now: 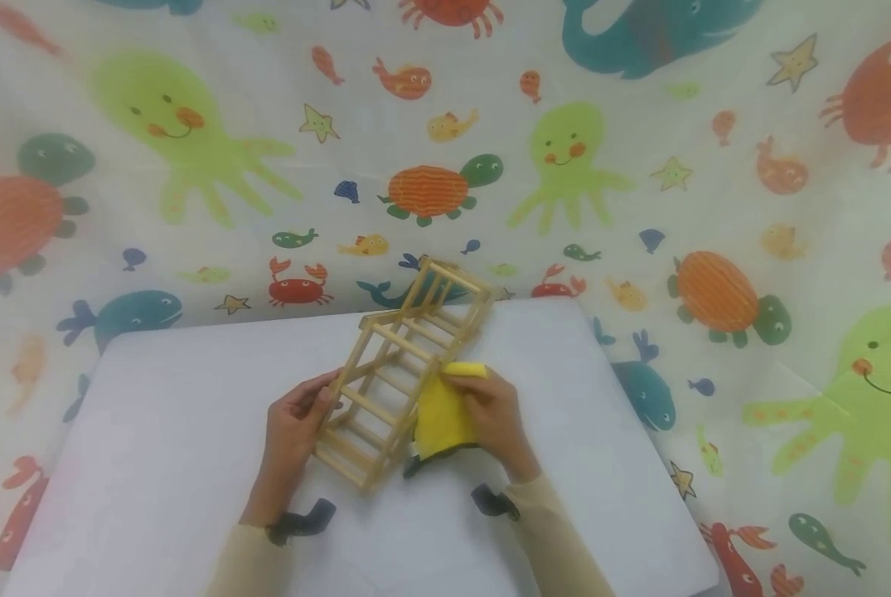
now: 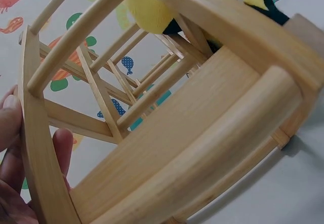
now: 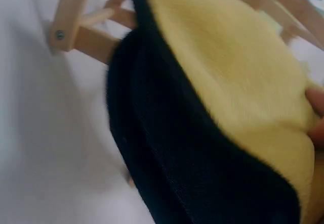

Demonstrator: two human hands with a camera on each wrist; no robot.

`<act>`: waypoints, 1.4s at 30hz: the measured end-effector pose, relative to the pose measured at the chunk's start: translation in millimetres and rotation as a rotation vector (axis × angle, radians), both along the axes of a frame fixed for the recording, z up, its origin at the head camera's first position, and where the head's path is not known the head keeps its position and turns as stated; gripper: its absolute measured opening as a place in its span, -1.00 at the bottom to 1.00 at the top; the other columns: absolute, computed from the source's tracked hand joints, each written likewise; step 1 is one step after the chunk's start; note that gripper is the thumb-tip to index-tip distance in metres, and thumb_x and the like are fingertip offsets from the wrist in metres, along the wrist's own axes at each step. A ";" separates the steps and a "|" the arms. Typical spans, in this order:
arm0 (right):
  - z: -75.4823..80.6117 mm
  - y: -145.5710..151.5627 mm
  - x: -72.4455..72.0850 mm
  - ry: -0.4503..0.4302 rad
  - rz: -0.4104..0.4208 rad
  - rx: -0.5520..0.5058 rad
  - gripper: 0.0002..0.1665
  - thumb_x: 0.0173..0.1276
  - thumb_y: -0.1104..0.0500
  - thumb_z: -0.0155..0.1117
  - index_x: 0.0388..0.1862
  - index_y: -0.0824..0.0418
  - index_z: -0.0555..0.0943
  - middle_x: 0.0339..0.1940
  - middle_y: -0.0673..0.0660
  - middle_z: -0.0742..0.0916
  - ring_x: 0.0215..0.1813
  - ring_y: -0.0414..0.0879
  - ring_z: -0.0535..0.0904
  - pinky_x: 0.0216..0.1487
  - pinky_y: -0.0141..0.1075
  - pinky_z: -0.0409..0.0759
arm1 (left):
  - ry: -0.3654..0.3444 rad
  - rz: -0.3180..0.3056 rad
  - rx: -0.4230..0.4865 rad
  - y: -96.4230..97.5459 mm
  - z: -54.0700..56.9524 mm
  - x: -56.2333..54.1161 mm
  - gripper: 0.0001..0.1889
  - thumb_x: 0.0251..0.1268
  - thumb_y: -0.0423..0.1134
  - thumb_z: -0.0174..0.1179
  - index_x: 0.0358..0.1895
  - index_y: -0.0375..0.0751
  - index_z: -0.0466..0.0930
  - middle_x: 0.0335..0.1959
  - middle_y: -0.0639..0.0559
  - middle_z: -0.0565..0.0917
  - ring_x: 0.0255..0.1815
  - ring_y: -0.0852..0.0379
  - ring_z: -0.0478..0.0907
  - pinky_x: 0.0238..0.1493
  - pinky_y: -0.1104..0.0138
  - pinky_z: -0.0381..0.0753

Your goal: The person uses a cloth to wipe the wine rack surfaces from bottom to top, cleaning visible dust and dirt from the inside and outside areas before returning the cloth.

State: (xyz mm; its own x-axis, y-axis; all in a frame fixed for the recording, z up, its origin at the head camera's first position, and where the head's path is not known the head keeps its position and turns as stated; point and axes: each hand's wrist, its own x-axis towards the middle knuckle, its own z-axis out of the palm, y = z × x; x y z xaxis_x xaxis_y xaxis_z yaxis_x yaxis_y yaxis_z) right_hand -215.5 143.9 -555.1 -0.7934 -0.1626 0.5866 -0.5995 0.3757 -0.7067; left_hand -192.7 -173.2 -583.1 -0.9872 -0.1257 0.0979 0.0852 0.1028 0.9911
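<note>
Above the white table (image 1: 154, 431), in the head view, a wooden rack (image 1: 404, 342) is leaning at a slant between the two hands, its far end overlapping the table's back edge; whether any part of it is touching the tabletop cannot be told. The left hand (image 1: 293, 427) is gripping the rack's left side near its lower end, thumb and fingers closing on the wood. The right hand (image 1: 496, 414) is pinching a yellow cloth (image 1: 445, 414) with a dark edge, and the cloth is hanging against the right side of the rack. Both forearms are wearing beige sleeves (image 1: 254, 564), with a black band at each wrist, and behind the table a pale hanging (image 1: 259, 149) is showing printed octopuses, turtles, crabs, whales and fish. In the left wrist view, the rack is filling most of the frame, its round rungs and flat slats running away from the camera; the left hand's thumb and fingers are sitting on either side of an end post, and the yellow cloth is lying against the far side of the frame. In the right wrist view, the cloth is spreading in front of the rack, its yellow face turning over to a dark navy side, while the right hand's fingertips (image 3: 316, 101) are holding it at the right edge.
</note>
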 end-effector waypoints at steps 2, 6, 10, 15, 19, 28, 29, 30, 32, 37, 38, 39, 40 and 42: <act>-3.5 -4.6 -2.7 0.019 -0.050 0.026 -0.54 0.29 0.57 0.29 0.01 0.18 0.85 0.01 0.15 0.87 -0.06 -0.02 0.74 0.01 -0.31 0.72 | -0.003 -0.001 -0.001 0.1 -0.6 -0.2 -0.61 0.61 -0.01 0.21 0.36 0.00 0.67 0.17 0.21 0.80 -0.07 0.21 0.76 0.06 0.50 0.72; -9.8 -13.6 -8.0 0.014 -0.145 0.062 -0.59 0.31 0.52 0.30 0.02 0.20 0.84 -0.05 0.18 0.86 -0.20 0.00 0.68 -0.17 -0.25 0.70 | -0.006 -0.005 0.001 0.4 -2.1 -0.8 -0.60 0.61 -0.02 0.21 0.37 0.01 0.66 0.19 0.20 0.80 -0.07 0.22 0.76 0.06 0.51 0.72; -13.1 -18.7 -11.4 -0.117 -0.118 0.133 -0.61 0.36 0.43 0.26 0.04 0.16 0.83 0.01 0.15 0.86 -0.07 0.03 0.75 -0.06 -0.22 0.74 | -0.002 0.005 0.004 0.8 -3.2 -1.3 -0.61 0.61 -0.03 0.22 0.37 0.00 0.66 0.18 0.24 0.80 -0.07 0.23 0.77 0.04 0.51 0.72; -13.7 -11.1 -11.2 -0.223 -0.072 0.095 -0.54 0.35 0.46 0.25 0.07 0.07 0.83 0.07 0.03 0.86 -0.03 -0.02 0.74 -0.01 -0.30 0.70 | -0.013 -0.009 0.016 1.6 -5.0 -1.4 -0.60 0.60 -0.05 0.23 0.37 -0.03 0.66 0.17 0.25 0.81 -0.08 0.23 0.77 0.03 0.49 0.73; -11.8 -8.6 -13.3 -0.155 -0.039 0.006 -0.53 0.37 0.50 0.24 0.11 0.15 0.80 0.07 0.12 0.86 -0.14 0.03 0.68 -0.11 -0.28 0.69 | -0.005 0.001 -0.010 0.2 -4.4 -0.9 -0.61 0.60 -0.03 0.23 0.37 0.02 0.66 0.15 0.25 0.81 -0.08 0.23 0.77 0.01 0.50 0.72; -12.1 -13.3 -10.7 -0.353 0.124 0.058 -0.60 0.42 0.42 0.22 0.05 0.12 0.84 0.11 0.09 0.84 0.09 -0.08 0.71 0.10 -0.33 0.68 | -0.019 0.004 0.002 -0.1 -1.7 -0.2 -0.59 0.61 -0.01 0.21 0.38 0.01 0.65 0.20 0.25 0.79 -0.06 0.23 0.76 0.05 0.51 0.72; -11.1 -11.5 -9.9 -0.371 0.148 0.006 -0.63 0.43 0.43 0.21 0.01 0.15 0.84 0.09 0.10 0.85 0.10 -0.08 0.72 0.12 -0.33 0.69 | -0.019 0.003 -0.003 0.1 -1.6 -0.3 -0.59 0.61 0.00 0.21 0.38 0.02 0.65 0.20 0.25 0.79 -0.06 0.24 0.76 0.05 0.51 0.72; -9.8 -9.7 -8.9 -0.390 0.172 -0.058 -0.66 0.45 0.43 0.20 -0.01 0.19 0.85 0.06 0.14 0.86 0.09 -0.08 0.74 0.12 -0.33 0.71 | -0.022 0.005 -0.005 0.7 -1.4 -0.3 -0.59 0.60 0.02 0.21 0.38 0.04 0.65 0.21 0.25 0.78 -0.06 0.24 0.76 0.05 0.52 0.72; -6.5 -6.9 -5.8 -0.434 0.211 -0.193 -0.71 0.51 0.42 0.18 -0.02 0.30 0.83 0.06 0.21 0.86 0.06 -0.08 0.75 0.08 -0.34 0.74 | -0.022 0.006 -0.008 1.4 -0.9 -0.4 -0.59 0.60 0.03 0.21 0.37 0.05 0.66 0.21 0.24 0.78 -0.06 0.23 0.76 0.05 0.51 0.72; 0.5 -14.2 1.6 -0.600 0.192 -0.403 -0.69 0.57 0.32 0.20 0.17 0.39 0.74 0.18 0.25 0.81 -0.14 -0.16 0.75 -0.12 -0.36 0.77 | -0.027 0.014 -0.003 1.3 -0.2 -0.1 -0.59 0.59 0.03 0.22 0.37 0.04 0.66 0.19 0.23 0.79 -0.06 0.23 0.76 0.04 0.51 0.72; 1.4 -18.1 2.5 -0.636 0.175 -0.407 -0.67 0.56 0.31 0.21 0.20 0.37 0.73 0.20 0.24 0.80 -0.14 -0.19 0.73 -0.13 -0.38 0.76 | -0.032 0.015 -0.005 1.1 -0.3 -0.1 -0.59 0.59 0.03 0.22 0.37 0.05 0.66 0.19 0.24 0.79 -0.06 0.23 0.75 0.04 0.51 0.72; 1.2 -22.5 2.5 -0.648 0.166 -0.395 -0.66 0.54 0.31 0.24 0.21 0.37 0.72 0.22 0.25 0.79 -0.10 -0.20 0.72 -0.09 -0.40 0.74 | -0.035 0.014 -0.006 0.8 -0.5 -0.2 -0.59 0.60 0.03 0.22 0.38 0.05 0.65 0.20 0.24 0.79 -0.06 0.23 0.75 0.04 0.51 0.72; 0.2 -27.0 1.8 -0.652 0.166 -0.380 -0.66 0.53 0.31 0.25 0.21 0.36 0.73 0.22 0.25 0.79 -0.07 -0.19 0.71 -0.10 -0.42 0.73 | -0.035 0.014 -0.007 0.5 -0.7 -0.3 -0.58 0.60 0.03 0.21 0.38 0.05 0.65 0.20 0.23 0.79 -0.05 0.23 0.75 0.04 0.51 0.71; -0.9 -34.6 -0.6 -0.640 0.181 -0.336 -0.67 0.52 0.31 0.28 0.18 0.34 0.74 0.23 0.24 0.80 0.08 -0.13 0.71 -0.03 -0.43 0.71 | -0.039 0.014 -0.006 0.0 -1.5 -0.5 -0.58 0.59 0.04 0.22 0.38 0.06 0.65 0.21 0.22 0.78 -0.05 0.23 0.75 0.04 0.52 0.71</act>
State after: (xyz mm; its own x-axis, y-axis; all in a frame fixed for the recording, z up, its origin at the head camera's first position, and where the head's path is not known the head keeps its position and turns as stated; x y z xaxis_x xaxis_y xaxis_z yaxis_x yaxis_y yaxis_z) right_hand -216.2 109.2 -556.0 -0.9745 -0.2161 0.0603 -0.0644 0.0119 -0.9979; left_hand -193.2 -173.2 -584.6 -0.9884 -0.1394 0.0604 0.0452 0.1095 0.9930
